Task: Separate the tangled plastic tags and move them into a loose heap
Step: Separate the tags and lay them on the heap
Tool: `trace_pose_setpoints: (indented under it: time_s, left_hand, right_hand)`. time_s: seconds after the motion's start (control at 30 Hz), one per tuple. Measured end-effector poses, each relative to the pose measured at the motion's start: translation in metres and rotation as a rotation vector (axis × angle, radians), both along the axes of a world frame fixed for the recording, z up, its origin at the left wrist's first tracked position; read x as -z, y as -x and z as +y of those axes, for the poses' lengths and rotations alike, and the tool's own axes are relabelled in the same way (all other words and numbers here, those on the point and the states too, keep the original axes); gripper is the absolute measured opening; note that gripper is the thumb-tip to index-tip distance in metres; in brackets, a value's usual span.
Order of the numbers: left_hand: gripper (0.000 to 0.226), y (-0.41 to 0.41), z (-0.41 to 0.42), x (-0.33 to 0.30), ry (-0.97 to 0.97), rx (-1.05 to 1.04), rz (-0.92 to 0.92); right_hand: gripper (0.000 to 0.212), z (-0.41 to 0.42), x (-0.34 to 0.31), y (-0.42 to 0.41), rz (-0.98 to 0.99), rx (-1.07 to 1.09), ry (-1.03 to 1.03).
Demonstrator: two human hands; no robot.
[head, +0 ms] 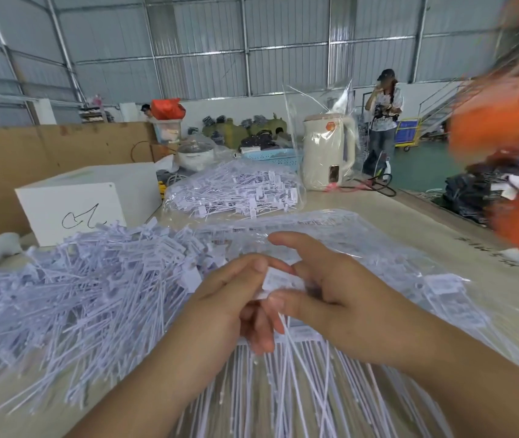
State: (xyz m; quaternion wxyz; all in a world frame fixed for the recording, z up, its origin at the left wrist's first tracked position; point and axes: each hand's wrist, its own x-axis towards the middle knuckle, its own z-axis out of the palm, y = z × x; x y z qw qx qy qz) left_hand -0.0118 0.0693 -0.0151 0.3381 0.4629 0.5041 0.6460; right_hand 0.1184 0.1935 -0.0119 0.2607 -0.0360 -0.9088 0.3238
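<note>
Pale beige tabletop (460,229) in a metal-walled workshop. At centre, a bundle of thin white plastic tags with small printed labels (283,314) is pinched between both hands: left hand (236,298) at nine o'clock, fingers curled round the stems, right hand (331,289) at three o'clock, thumb and fingers gripping the labels. A loose heap of tags (71,295) spreads toward nine o'clock. A clear bag of tags (236,191) lies at twelve, a cream kettle (329,153) toward one.

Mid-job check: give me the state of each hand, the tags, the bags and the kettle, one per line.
left hand: pinching a tag
right hand: pinching the same tag
held tag: head up, tail hanging down
loose heap: piled left of the hands
flat bag: lying under the hands, tags inside
far bag: full, untouched
kettle: upright, lid shut
</note>
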Motion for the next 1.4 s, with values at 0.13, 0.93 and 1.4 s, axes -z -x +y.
trace_pose_setpoints:
  time_s: [0.13,0.93,1.4]
  left_hand:
    - [0.036,0.002,-0.002,-0.001,0.017,0.023,0.033]
    - [0.018,0.002,0.002,-0.005,-0.038,-0.349,0.065]
    - [0.024,0.005,-0.001,-0.013,-0.186,-0.450,-0.384]
  right_hand:
    - [0.068,0.000,0.000,0.001,-0.018,0.008,0.003]
    - [0.028,-0.006,-0.002,0.004,0.069,0.067,0.168]
    - [0.034,-0.025,-0.005,0.012,0.490,0.323,0.201]
